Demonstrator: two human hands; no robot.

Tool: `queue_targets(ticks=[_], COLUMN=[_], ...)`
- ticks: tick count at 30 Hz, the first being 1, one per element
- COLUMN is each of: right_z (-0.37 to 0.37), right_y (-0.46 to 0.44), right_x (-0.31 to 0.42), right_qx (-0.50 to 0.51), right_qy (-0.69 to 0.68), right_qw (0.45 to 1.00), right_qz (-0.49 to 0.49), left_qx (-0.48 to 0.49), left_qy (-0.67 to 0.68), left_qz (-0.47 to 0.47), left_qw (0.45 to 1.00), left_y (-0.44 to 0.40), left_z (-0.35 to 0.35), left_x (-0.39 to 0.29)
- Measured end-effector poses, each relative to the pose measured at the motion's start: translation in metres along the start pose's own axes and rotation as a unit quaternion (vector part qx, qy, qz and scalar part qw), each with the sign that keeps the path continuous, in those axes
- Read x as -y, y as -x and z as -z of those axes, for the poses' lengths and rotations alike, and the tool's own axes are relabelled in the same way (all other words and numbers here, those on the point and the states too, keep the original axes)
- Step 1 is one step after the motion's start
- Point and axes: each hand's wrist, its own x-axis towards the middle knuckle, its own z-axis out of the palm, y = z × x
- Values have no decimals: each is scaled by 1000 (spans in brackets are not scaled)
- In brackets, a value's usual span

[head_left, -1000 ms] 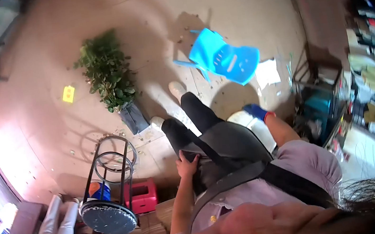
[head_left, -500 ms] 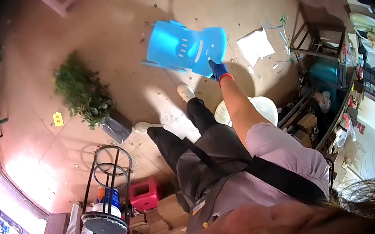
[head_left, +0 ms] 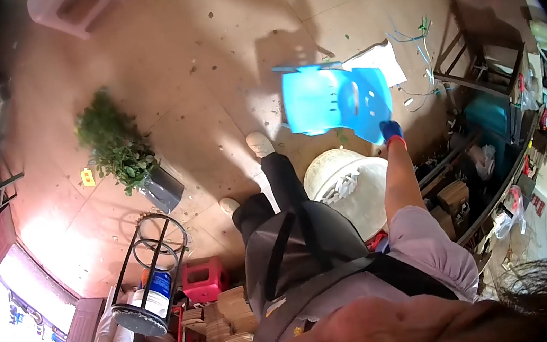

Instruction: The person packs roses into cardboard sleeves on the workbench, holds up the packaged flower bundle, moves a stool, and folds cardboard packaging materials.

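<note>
My right hand [head_left: 390, 131], in a blue glove with a red cuff, is closed on the edge of the backrest of a small blue plastic chair [head_left: 312, 104]. The chair is tilted, with its legs pointing away and slots cut in its back. Just below it stands a round white tub [head_left: 374, 188] with whitish pieces [head_left: 340, 188] inside. Behind the chair, a white sheet [head_left: 390, 63] on the floor is partly covered. My left hand does not show.
To the left, a leafy potted plant [head_left: 161, 189] and a black metal stand [head_left: 158, 246] are on the tiled floor. A red stool [head_left: 203, 281] sits near stacked cardboard [head_left: 237, 309]. Cluttered shelving [head_left: 455, 198] lines the right. A pink stool [head_left: 73, 10] is at the top.
My right hand has carried the blue chair to the right, turning it and bringing it partly over the white sheet. My feet have shifted, and more of the white tub shows.
</note>
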Motion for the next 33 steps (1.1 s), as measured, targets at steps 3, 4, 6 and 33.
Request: queue_targets(ticks=[3, 4, 6, 33], right_z=[13, 32, 27, -263], right_y=[19, 59, 69, 714], right_x=[-76, -69, -111, 136], right_qx=[-79, -68, -72, 319], right_qy=[80, -5, -26, 464], right_qw=[994, 997, 996, 280], right_qz=[1, -29, -45, 777], left_qx=[3, 3, -2, -120], left_qy=[-4, -4, 2, 643], left_qz=[-4, -6, -10, 248], left_qw=[1000, 1000, 1000, 715], left_y=[1, 0, 2, 62], left_z=[-5, -6, -6, -377], left_x=[-6, -6, -1, 235])
